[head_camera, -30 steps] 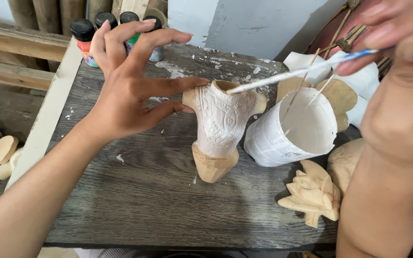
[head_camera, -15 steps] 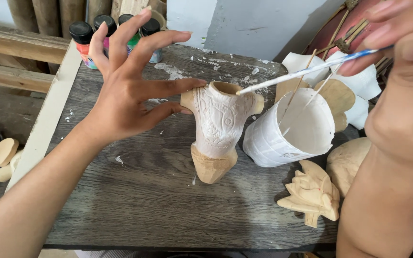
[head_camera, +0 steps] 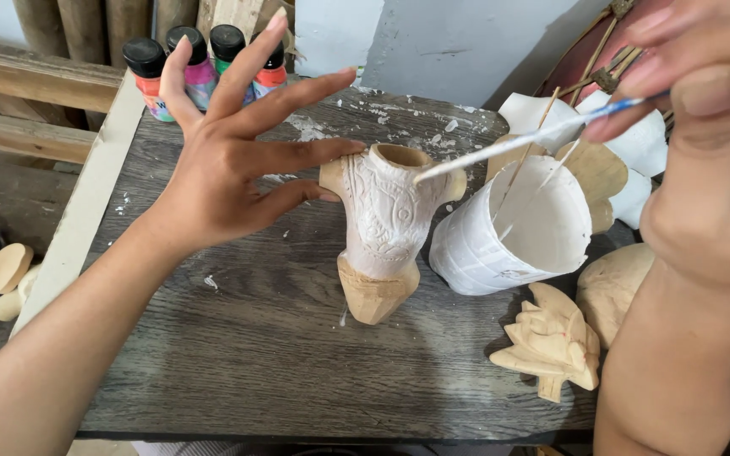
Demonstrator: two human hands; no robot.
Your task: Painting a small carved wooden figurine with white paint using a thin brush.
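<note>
wooden carving [head_camera: 386, 228], one, stood upright near the middle of the dark table [head_camera: 255, 355]; its upper part was coated white, its base bare. left hand [head_camera: 230, 160], fingers spread wide, steadied it with two fingertips touching its left side. right hand [head_camera: 703, 127] pinched one brush [head_camera: 517, 143], whose white tip rested at the carving's top rim. one white cup [head_camera: 509, 228] stood just beside the carving on the right, with two thin sticks [head_camera: 521, 169] leaning in it. four paint bottles [head_camera: 204, 63] with black caps lined the table's far edge. one bare leaf-shaped carving [head_camera: 551, 342] lay near the right forearm. two small wooden pieces [head_camera: 6, 274] sat off the table at left.
</note>
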